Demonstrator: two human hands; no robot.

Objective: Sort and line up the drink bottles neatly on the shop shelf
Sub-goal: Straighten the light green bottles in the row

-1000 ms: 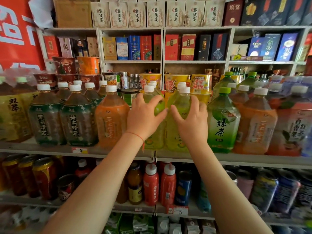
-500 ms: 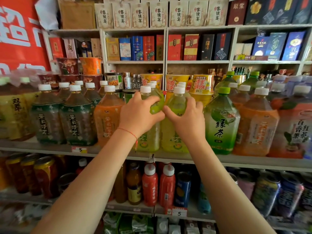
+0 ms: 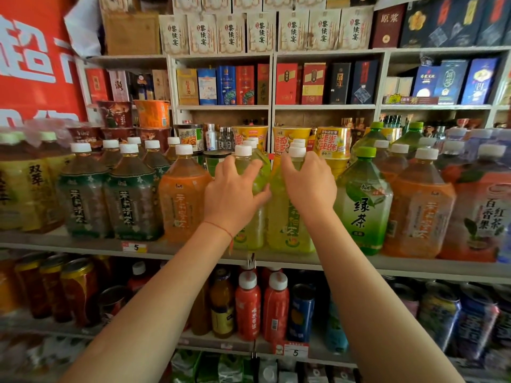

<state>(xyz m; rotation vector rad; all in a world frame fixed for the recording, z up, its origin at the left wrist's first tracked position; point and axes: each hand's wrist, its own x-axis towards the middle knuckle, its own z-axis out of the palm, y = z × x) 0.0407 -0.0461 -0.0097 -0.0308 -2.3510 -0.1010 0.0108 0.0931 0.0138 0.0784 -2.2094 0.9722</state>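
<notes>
The left hand [image 3: 235, 199] has its grip curled round the shoulder of a pale yellow-green bottle [image 3: 250, 230], fingers spread over the upper body just below its white cap; the right hand [image 3: 309, 186] grips the neck and shoulder of the matching yellow-green bottle beside it [image 3: 287, 228], fingers wrapped up near that cap. The two bottles stand upright and touching at the near edge of the shelf [image 3: 345, 262], with more white caps of the same kind showing behind them. Tight against the left one stands an orange tea bottle [image 3: 181, 200], then two dark green-labelled bottles [image 3: 110, 197] farther left. Just right of the pair is a green tea bottle [image 3: 365, 205] with a green cap, then another orange bottle [image 3: 420, 211]. Yellow noodle cups [image 3: 330, 142] sit far behind. Small red bottles [image 3: 261, 308] fill the shelf below.
</notes>
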